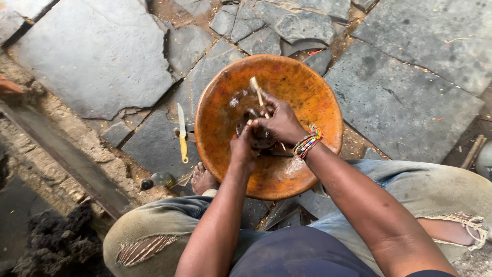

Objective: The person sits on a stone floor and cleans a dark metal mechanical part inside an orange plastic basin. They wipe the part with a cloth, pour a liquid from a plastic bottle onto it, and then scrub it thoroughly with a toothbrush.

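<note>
**Both hands closed over the small dark piece in the wooden bowl**

Right now your left hand (243, 149) is curled tight around a small dark rounded object (258, 134), pinning it over the middle of the big orange-brown wooden bowl (312, 97). Your right hand (281, 122), the one with the beaded bracelet (306, 143) at the wrist, is closed on a pale wooden-handled tool (257, 91) whose handle sticks up and away from you; its working end is hidden between your hands, so I cannot tell what kind of tip it has or exactly where it meets the piece.

The bowl is tilted, propped against your knees over the cracked stone paving (97, 56), with your bare foot (203, 179) just beside its lower rim. Wet patches show on the inner surface.

Risks, as I judge them:
- Your left fingers sit right next to the tool's hidden end. A slip on a wet, rounded piece could drive it into them.
- The bowl rests on its edge; a hard push may rock it onto your foot.
- A yellow-handled knife (182, 134) lies on the stone near your foot, and a small green bottle (159, 180) beside it could be knocked.
</note>
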